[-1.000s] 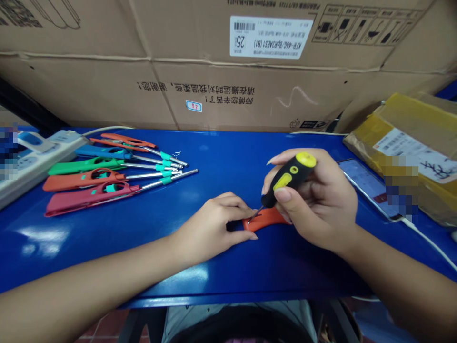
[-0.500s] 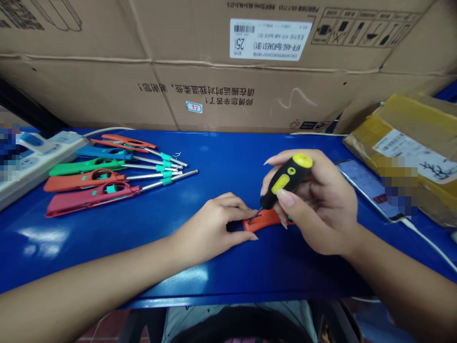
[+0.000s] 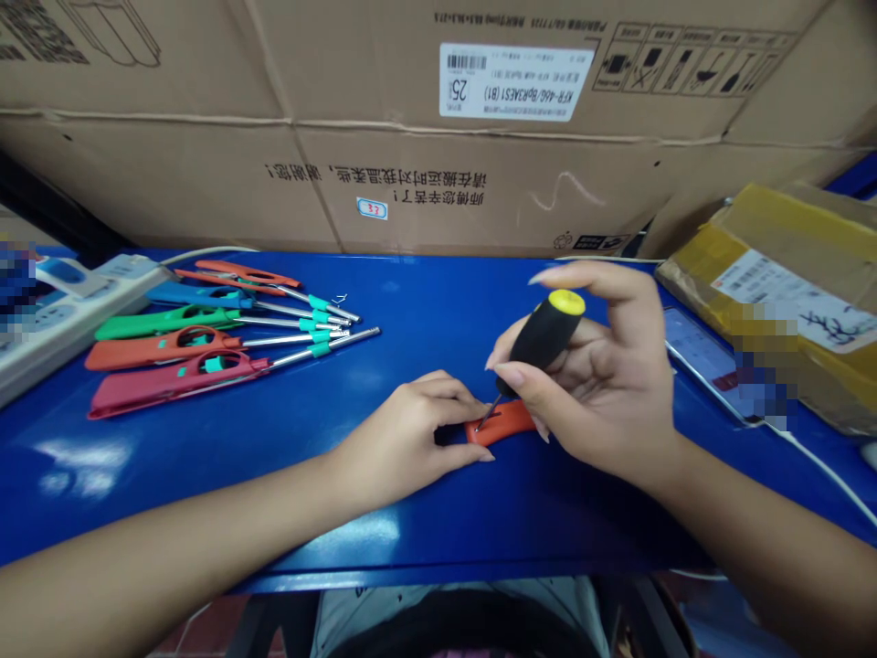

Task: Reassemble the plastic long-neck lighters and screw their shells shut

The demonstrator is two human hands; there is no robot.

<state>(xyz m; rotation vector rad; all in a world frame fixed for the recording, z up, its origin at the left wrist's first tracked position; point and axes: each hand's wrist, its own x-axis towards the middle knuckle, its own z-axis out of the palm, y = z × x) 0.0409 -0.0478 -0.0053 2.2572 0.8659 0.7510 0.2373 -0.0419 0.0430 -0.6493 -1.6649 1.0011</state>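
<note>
My left hand point(image 3: 425, 429) rests on the blue table, its thumb and fingers closed on the near end of an orange lighter point(image 3: 511, 421). The lighter lies flat, and its far part is hidden behind my right hand. My right hand point(image 3: 609, 366) grips a black screwdriver point(image 3: 544, 334) with a yellow cap, between thumb and fingers. Its index finger is lifted off the handle. The screwdriver leans, with its thin shaft pointing down and its tip on the left end of the lighter, between my left thumb and fingers.
Several long-nosed lighters point(image 3: 182, 379) lie fanned out at the left, beside a white power strip point(image 3: 61, 315). A phone point(image 3: 713, 366) with a white cable and a taped carton point(image 3: 692, 256) are at the right. A large cardboard box point(image 3: 411, 219) stands along the back.
The screwdriver handle has turned, so its yellow patch no longer shows. My right hand has shifted slightly left and its index finger has risen. My left hand stays put.
</note>
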